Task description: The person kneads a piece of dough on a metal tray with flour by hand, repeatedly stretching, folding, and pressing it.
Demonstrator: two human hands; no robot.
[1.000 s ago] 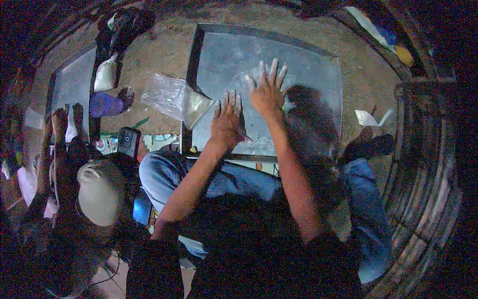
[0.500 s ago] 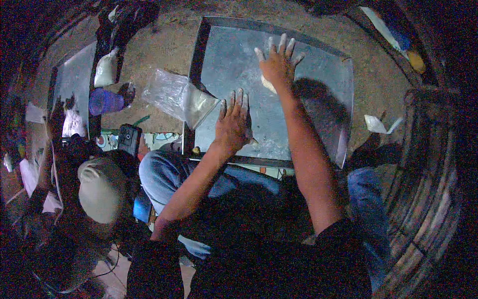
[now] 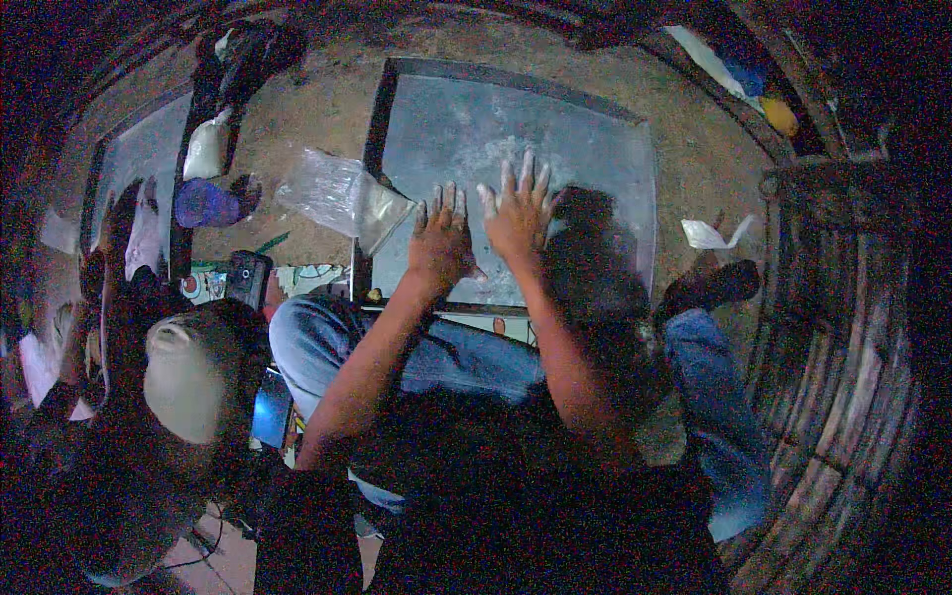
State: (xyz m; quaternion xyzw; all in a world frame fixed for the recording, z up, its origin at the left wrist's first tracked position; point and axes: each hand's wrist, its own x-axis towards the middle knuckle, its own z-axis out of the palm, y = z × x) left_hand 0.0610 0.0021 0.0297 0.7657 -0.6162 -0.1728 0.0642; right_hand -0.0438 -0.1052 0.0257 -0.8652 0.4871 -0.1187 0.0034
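A shallow grey metal tray lies before me, its surface dusted with white powder. My right hand rests palm down over the tray's middle, fingers spread and whitened. Beside it, my left hand also lies palm down with its fingers stretched out and powdery tips. The two hands are close together but apart. Whatever lies beneath the palms is hidden. Over the tray's left rim sits a clear plastic bag with white powder in it, near my left fingertips.
At left, another person in a beige cap sits by a second tray. Between the trays are a purple cup, a bag of white powder and a dark phone. A torn white packet and bamboo-like poles are at right.
My right hand has drawn back toward me, from the tray's far part to beside my left hand. A pale lump seen under it earlier is now hidden. The view has shifted slightly.
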